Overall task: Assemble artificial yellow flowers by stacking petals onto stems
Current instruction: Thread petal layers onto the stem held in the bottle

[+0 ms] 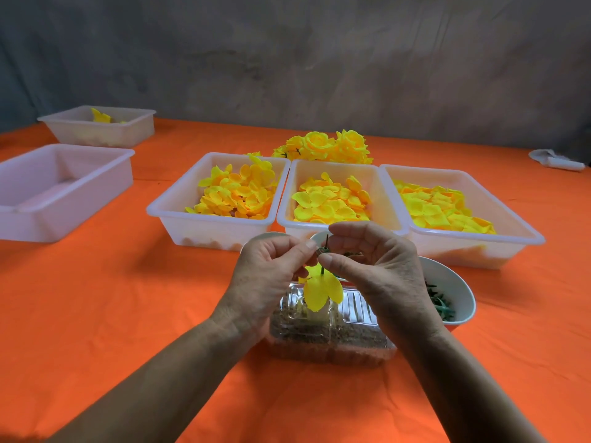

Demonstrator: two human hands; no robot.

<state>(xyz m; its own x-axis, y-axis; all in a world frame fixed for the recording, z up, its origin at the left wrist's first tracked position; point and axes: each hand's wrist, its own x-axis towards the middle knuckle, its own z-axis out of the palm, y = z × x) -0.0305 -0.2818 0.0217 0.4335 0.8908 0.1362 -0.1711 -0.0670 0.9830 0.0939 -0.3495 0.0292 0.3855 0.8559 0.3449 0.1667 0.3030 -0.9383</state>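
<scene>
Both hands meet above the near centre of the orange tablecloth (134, 302). Left hand (271, 276): thumb and forefinger pinch the dark green stem (327, 243) at a small green collar, with the remaining fingers curled. Right hand (377, 266): thumb and forefinger pinch the same stem from the opposite side, fingers arched over it. The stem stands roughly upright between the two pinches, its tip projecting above the fingers. Yellow petals (321, 290) hang from the stem just below the fingertips, pointing downward.

Directly beneath the petals lies a clear plastic container (329, 334) holding brownish material; both wrists overlap its edges and hide part of it. Just beside the right hand sits a white bowl (460, 292) containing green parts (439, 303); the right hand covers most of its left half. A second white rim is visible behind the left hand; its contents cannot be determined.

Beyond the hands, three white trays stand side by side, touching: the left tray (204, 219), the middle tray (380, 187) and the right tray (511, 219), each holding loose yellow petals. The fingers block the near wall of the middle tray. Behind these trays lies a cluster of finished yellow flowers (332, 147).

Well apart on the left stand a tray with nothing visible inside (96, 193) and, farther back, a tray with a few yellow petals (128, 129). A white crumpled item (556, 160) lies at the far right edge.
</scene>
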